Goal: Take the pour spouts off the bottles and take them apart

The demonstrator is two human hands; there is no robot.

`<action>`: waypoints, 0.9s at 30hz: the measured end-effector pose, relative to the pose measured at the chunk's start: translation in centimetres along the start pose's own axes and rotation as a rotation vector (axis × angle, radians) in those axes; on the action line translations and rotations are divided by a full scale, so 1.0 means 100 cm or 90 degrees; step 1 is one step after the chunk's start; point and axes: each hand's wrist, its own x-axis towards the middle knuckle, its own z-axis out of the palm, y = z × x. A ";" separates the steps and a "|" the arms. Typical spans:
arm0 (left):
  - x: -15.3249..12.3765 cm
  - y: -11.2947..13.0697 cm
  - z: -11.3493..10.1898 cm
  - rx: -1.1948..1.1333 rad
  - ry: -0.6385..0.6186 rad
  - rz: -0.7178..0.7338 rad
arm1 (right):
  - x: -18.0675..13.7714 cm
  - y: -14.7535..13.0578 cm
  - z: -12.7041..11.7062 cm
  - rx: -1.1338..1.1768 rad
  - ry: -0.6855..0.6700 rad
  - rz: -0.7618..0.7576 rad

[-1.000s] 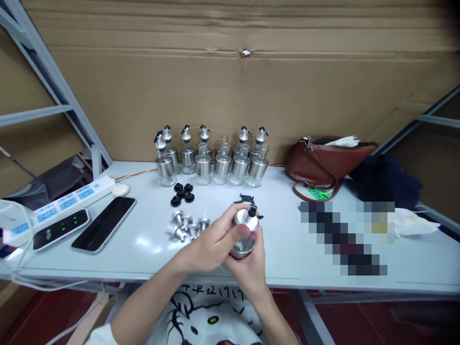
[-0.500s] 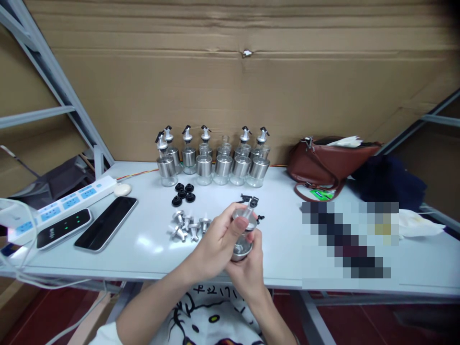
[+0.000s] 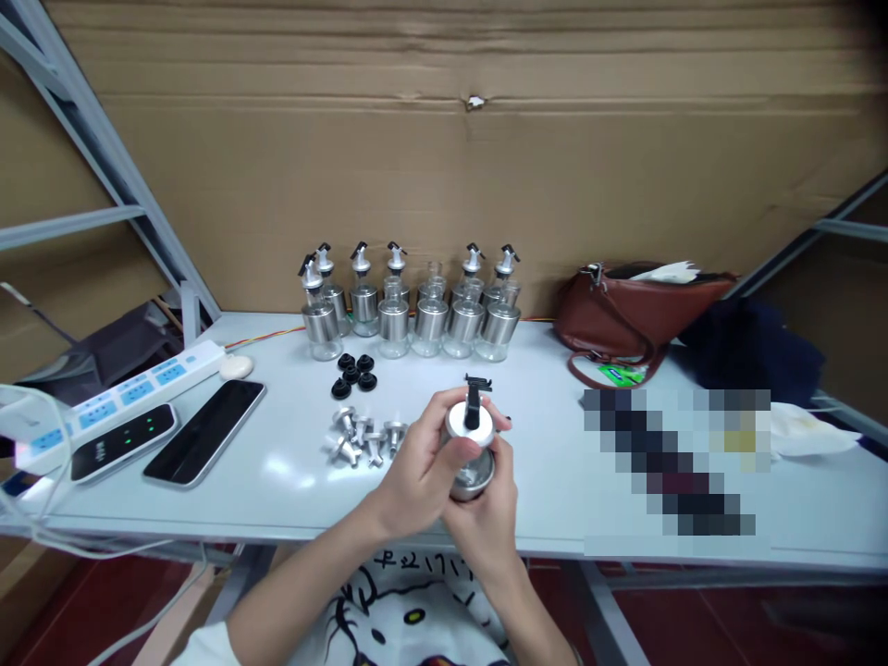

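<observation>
Above the front of the table, a glass oil bottle (image 3: 474,475) with a metal band is held up, its top tilted toward me. My right hand (image 3: 486,523) wraps around the bottle's body from the right and below. My left hand (image 3: 414,476) is closed around the silver pourer top (image 3: 461,425) at the bottle's neck, thumb on the near side. A black flip lid (image 3: 473,407) sticks up from the pourer. Left of my hands lie several silver pourer heads (image 3: 375,448), with several black stoppers (image 3: 351,374) behind them. Small black lids (image 3: 478,381) lie partly hidden beyond my hands.
Rows of glass bottles (image 3: 431,324) stand along the cardboard back wall, some with pourers. At left lie a phone (image 3: 206,432), a power strip (image 3: 139,393) and a black device (image 3: 125,442). A brown bag (image 3: 624,314) sits at the back right; a blurred patch covers the right side.
The pourer has turned in my left hand, so its black lid now faces me and stands upright over the neck. My right hand still holds the bottle in nearly the same place.
</observation>
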 end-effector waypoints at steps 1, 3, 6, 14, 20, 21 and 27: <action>-0.002 0.000 -0.001 0.015 0.003 -0.005 | -0.001 0.000 0.001 -0.006 0.003 -0.016; -0.004 0.002 -0.001 0.026 0.007 -0.036 | -0.004 -0.001 0.002 -0.004 0.002 -0.047; -0.004 0.007 -0.001 -0.019 0.008 -0.087 | -0.004 -0.004 0.003 0.009 -0.014 -0.053; 0.001 0.014 0.009 -0.144 0.107 -0.114 | -0.002 -0.005 -0.001 -0.007 -0.021 -0.090; 0.003 0.007 0.007 -0.159 0.248 -0.065 | -0.003 0.000 0.003 0.036 0.004 -0.018; 0.002 0.004 0.005 -0.131 0.281 -0.011 | -0.003 0.000 0.003 0.043 0.008 0.004; -0.007 -0.003 -0.014 0.189 0.099 0.312 | 0.000 -0.001 0.003 0.072 0.015 0.024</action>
